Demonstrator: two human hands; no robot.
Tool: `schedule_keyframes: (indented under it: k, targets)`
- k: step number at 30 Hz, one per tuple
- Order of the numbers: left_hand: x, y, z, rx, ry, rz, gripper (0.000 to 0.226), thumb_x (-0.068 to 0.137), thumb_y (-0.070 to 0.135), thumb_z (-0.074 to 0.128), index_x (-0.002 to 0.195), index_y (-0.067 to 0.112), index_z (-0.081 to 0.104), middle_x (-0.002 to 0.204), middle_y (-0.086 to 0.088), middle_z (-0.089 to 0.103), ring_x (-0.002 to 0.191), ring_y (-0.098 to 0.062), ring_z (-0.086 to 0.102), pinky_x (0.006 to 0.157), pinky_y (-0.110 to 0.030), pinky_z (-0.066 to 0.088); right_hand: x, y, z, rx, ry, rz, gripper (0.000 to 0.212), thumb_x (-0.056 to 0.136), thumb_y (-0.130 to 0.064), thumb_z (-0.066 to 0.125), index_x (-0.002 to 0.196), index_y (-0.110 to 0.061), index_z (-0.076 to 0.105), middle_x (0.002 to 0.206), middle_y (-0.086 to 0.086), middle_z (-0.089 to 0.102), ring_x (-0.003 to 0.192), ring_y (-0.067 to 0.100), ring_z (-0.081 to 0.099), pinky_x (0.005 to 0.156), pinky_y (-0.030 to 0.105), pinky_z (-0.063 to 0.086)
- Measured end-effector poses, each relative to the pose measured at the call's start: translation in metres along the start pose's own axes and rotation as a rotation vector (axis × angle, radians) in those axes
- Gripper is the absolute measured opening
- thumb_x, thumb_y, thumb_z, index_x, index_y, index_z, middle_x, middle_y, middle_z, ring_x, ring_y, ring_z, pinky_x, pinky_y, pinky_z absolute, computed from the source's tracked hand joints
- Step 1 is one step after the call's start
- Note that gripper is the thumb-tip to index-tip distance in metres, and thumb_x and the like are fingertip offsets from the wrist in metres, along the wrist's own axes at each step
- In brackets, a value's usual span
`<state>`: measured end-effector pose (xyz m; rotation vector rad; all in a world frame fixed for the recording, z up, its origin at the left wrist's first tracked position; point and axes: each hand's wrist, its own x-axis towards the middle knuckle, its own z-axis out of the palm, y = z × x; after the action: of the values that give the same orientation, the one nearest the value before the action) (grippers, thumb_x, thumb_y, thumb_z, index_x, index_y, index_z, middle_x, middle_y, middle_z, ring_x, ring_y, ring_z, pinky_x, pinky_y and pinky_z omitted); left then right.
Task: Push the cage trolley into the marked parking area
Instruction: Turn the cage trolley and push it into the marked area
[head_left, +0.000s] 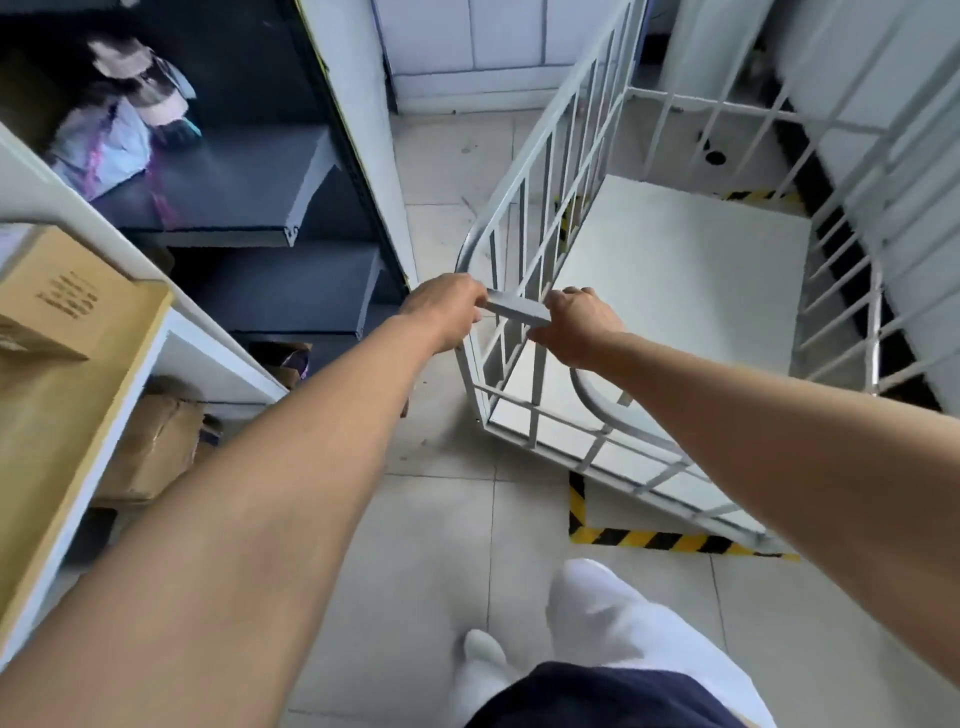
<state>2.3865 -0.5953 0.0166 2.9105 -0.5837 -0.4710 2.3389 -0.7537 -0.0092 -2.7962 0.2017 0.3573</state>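
A white metal cage trolley (670, 280) with barred sides and a flat white floor stands ahead and to the right. My left hand (447, 306) and my right hand (576, 325) both grip the grey top bar (519, 312) at its near left corner. Yellow-and-black striped tape (660, 540) marks a parking area on the tiled floor. The tape's near left corner shows just outside the trolley's near side, and another strip (758, 196) shows behind the far side. The trolley sits at an angle over the marked area.
Dark shelving (249, 197) with a wrapped parcel (119, 130) rises at the left. A nearer white shelf holds cardboard boxes (57, 296), and more boxes (156, 447) lie on the floor below. A white wall runs close along the trolley's right side. My white-clad legs are at the bottom.
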Motion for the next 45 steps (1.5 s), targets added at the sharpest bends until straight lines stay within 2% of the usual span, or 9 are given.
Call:
schedule_keyframes:
  k: [11,16,20,23,27,32,35,39,45]
  targets:
    - [0.127,-0.074,-0.037,0.196,-0.049,0.18,0.033,0.098,0.01,0.052,0.131,0.013,0.057,0.136,-0.01,0.056,0.124,-0.032,0.052,0.1,-0.038,0.044,0.076,-0.013,0.017,-0.037,-0.09,0.189,0.058,0.089,-0.048,0.058,0.129,-0.007,0.051,0.129,0.014,0.054,0.126,0.031,0.043,0.1,0.037,0.04]
    - [0.183,-0.09,-0.042,0.266,-0.073,0.299,0.033,0.097,0.009,0.052,0.13,0.01,0.057,0.136,-0.01,0.055,0.127,-0.033,0.049,0.101,-0.04,0.045,0.107,-0.027,0.023,-0.044,-0.183,0.263,0.048,0.089,-0.041,0.062,0.122,-0.006,0.056,0.125,0.014,0.059,0.118,0.031,0.052,0.09,0.033,0.045]
    - [0.224,-0.084,-0.044,0.363,-0.092,0.497,0.036,0.097,0.01,0.053,0.133,0.008,0.051,0.136,-0.008,0.05,0.128,-0.032,0.046,0.104,-0.041,0.04,0.124,-0.036,0.021,-0.021,-0.326,0.355,0.044,0.087,-0.029,0.065,0.125,-0.009,0.058,0.12,0.012,0.062,0.107,0.031,0.061,0.076,0.029,0.046]
    - [0.249,-0.077,-0.04,0.413,-0.132,0.674,0.046,0.093,0.012,0.058,0.137,0.01,0.047,0.142,-0.007,0.043,0.131,-0.029,0.042,0.107,-0.039,0.039,0.137,-0.045,0.025,0.031,-0.398,0.408,0.033,0.085,-0.02,0.063,0.115,-0.007,0.065,0.108,0.011,0.067,0.093,0.029,0.062,0.067,0.027,0.042]
    - [0.269,-0.078,-0.037,0.539,-0.249,0.801,0.046,0.09,0.022,0.063,0.134,0.014,0.052,0.142,-0.004,0.045,0.131,-0.027,0.043,0.105,-0.041,0.042,0.151,-0.069,0.035,0.156,-0.399,0.469,0.041,0.087,-0.039,0.063,0.108,-0.004,0.068,0.103,0.014,0.069,0.081,0.025,0.053,0.066,0.028,0.039]
    - [0.286,-0.08,-0.037,0.572,-0.247,0.951,0.049,0.09,0.027,0.065,0.136,0.015,0.052,0.142,-0.003,0.046,0.135,-0.021,0.038,0.105,-0.031,0.033,0.156,-0.078,0.038,0.23,-0.366,0.582,0.04,0.091,-0.038,0.056,0.108,-0.003,0.066,0.106,0.014,0.068,0.081,0.027,0.054,0.067,0.031,0.044]
    - [0.293,-0.075,-0.03,0.555,-0.251,0.959,0.039,0.085,0.021,0.071,0.122,0.015,0.061,0.131,-0.004,0.054,0.127,-0.023,0.047,0.096,-0.033,0.041,0.153,-0.077,0.038,0.26,-0.374,0.6,0.04,0.091,-0.039,0.057,0.11,-0.005,0.067,0.108,0.014,0.068,0.091,0.03,0.061,0.071,0.033,0.047]
    - [0.293,-0.072,-0.024,0.523,-0.229,0.925,0.029,0.081,-0.003,0.063,0.108,0.009,0.065,0.116,-0.004,0.063,0.113,-0.027,0.057,0.075,-0.031,0.041,0.152,-0.078,0.038,0.256,-0.373,0.608,0.039,0.092,-0.037,0.057,0.115,-0.006,0.065,0.112,0.013,0.066,0.086,0.025,0.054,0.07,0.03,0.044]
    - [0.283,-0.066,-0.016,0.485,-0.214,0.926,0.028,0.081,-0.004,0.061,0.106,0.006,0.064,0.112,-0.005,0.065,0.114,-0.028,0.056,0.076,-0.032,0.041,0.141,-0.074,0.035,0.239,-0.4,0.607,0.039,0.093,-0.037,0.056,0.116,-0.007,0.063,0.105,0.008,0.061,0.088,0.023,0.051,0.071,0.03,0.041]
